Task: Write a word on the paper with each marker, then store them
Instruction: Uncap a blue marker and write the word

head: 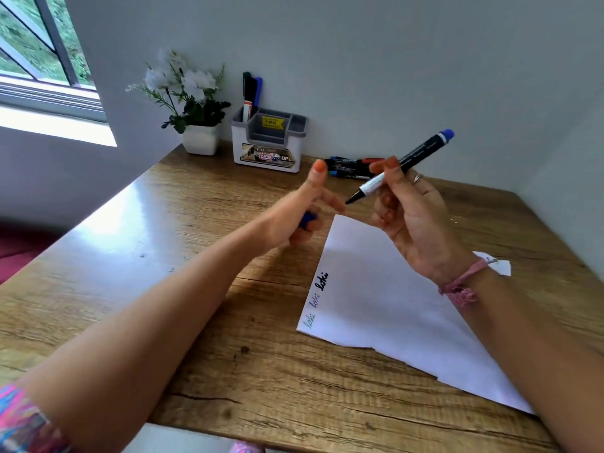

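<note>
The black marker with a blue end and a bare dark tip (397, 166) is up in the air, above the far corner of the white sheet of paper (392, 299). The right hand (415, 220) pinches it between thumb and fingers, tip pointing down and left. The left hand (300, 207) is curled round a small blue cap (308, 220), with the thumb sticking up.

The wet tip is very close to the left hand's fingers, so it could leave ink on the skin. The cap is small and only partly in view, so it could slip out and roll off the brown wooden table (163, 256). If the new word goes too close to the three words already along the paper's left edge, they may run together.

Two markers already stand in the white and grey plastic holder (268, 138) by the wall. More markers (353, 166) lie on the table just behind the hands. A white pot of white flowers (192, 106) sits beside the holder.
</note>
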A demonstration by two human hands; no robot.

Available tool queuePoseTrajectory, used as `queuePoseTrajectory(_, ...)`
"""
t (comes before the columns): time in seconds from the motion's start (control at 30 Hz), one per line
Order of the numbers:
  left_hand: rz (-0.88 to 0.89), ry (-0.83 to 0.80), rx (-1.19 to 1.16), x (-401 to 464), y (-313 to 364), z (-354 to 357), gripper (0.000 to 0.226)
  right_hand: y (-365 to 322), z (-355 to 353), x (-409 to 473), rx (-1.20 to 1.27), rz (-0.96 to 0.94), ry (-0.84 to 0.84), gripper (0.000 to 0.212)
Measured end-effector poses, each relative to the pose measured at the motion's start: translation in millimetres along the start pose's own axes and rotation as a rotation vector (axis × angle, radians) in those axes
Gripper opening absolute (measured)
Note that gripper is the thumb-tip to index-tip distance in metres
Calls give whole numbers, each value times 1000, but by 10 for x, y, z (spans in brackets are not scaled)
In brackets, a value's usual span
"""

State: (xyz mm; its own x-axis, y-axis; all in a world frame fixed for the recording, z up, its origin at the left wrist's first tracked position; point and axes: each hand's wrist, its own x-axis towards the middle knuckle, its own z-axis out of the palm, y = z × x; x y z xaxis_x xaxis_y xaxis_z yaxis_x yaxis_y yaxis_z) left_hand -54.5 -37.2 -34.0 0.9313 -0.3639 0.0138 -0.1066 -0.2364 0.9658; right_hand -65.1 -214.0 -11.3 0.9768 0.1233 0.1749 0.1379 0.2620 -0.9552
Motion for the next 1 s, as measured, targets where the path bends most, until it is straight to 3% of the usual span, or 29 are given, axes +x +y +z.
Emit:
queuePoseTrajectory(0.1,132,138,516,108,-154,-182,54,17,-53,22,15,34,10,21)
queuePoseTrajectory(0.2,113,-46,895,172,-210,-219,56,72,-87,25,-100,52,-62,6)
queuePoseTrajectory(0.27,116,-124,1009,179,-195,-206,59,74,-84,25,-198,18,-164,13)
queuePoseTrajectory(0.37,119,-140,1016,173,-192,-232,58,48,-76,47,-290,-6,-272,4)
queuePoseTrajectory(0.6,158,-194,966,226,-202,-272,44,122,-151,147,-481,153,-587,18)
queuePoseTrajectory(0.83,209,-202,925,234,-205,-279,53,376,-108,55,-522,37,-543,14)
queuePoseTrajectory(0.9,187,-214,906,243,-208,-286,58,375,-98,30,-536,20,-541,3)
queuePoseTrajectory(1.0,177,-232,890,245,-229,-315,66,374,-73,-9,-553,15,-568,10)
